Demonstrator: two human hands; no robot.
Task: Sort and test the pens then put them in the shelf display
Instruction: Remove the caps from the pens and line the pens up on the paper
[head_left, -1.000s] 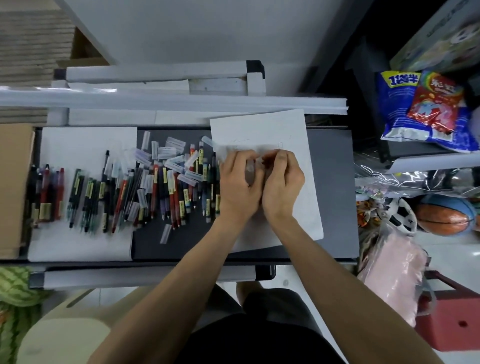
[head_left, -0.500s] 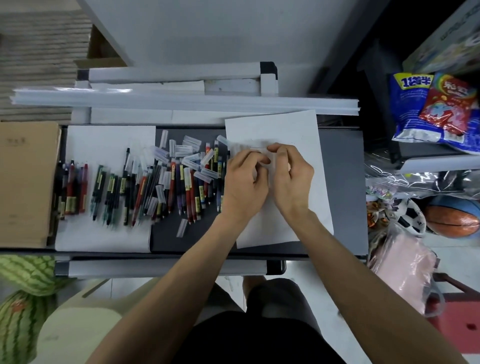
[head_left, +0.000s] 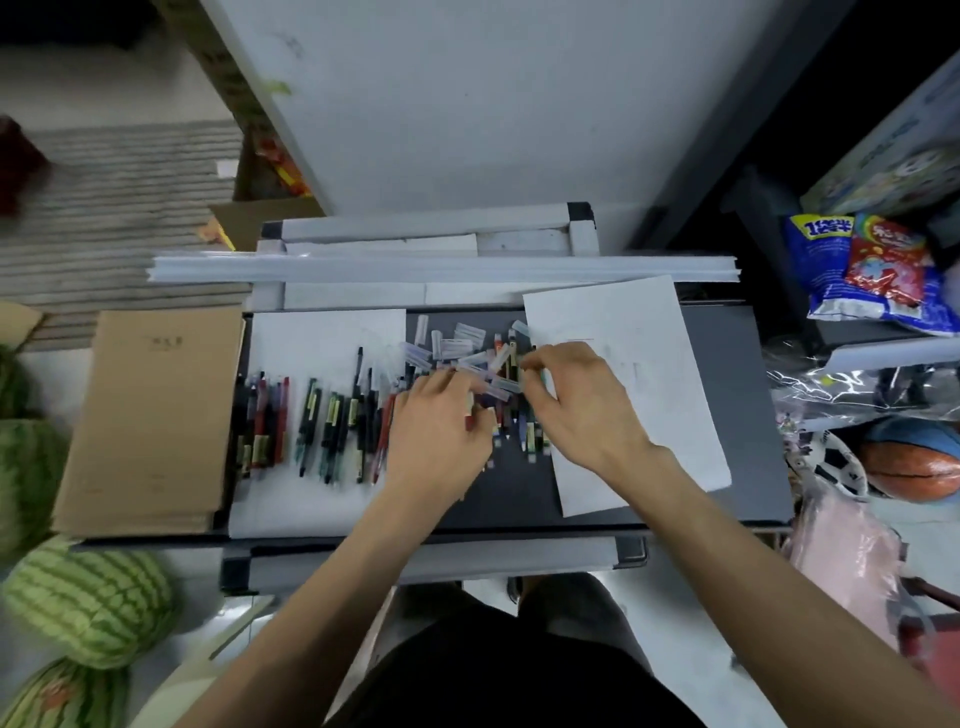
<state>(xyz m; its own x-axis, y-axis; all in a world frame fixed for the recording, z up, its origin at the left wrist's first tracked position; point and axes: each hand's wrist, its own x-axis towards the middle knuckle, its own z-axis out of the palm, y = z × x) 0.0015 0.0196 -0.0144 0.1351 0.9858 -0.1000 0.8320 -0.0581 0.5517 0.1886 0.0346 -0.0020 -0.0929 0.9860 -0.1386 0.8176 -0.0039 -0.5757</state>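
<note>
reaching into the loose pens (head_left: 511, 410) mid-counter (head_left: 727, 415), your left hand (head_left: 441, 436) lies fingers down on them, your right hand (head_left: 582, 400) pinches at the pile; whether either grips one, you cannot tell. sorted pens (head_left: 322, 421) sit left on paper (head_left: 322, 338).

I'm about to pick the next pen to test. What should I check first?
1. Test paper bare where it shows: ok.
2. Unsorted pile within reach, both hands over it: ok.
3. Left hand free: cannot tell, fingers blurred.
4. Right hand free: cannot tell.
5. Sorted rows lie apart from the pile: ok.
6. Loose caps kept clear of the pens: not ok, mixed in.
</note>
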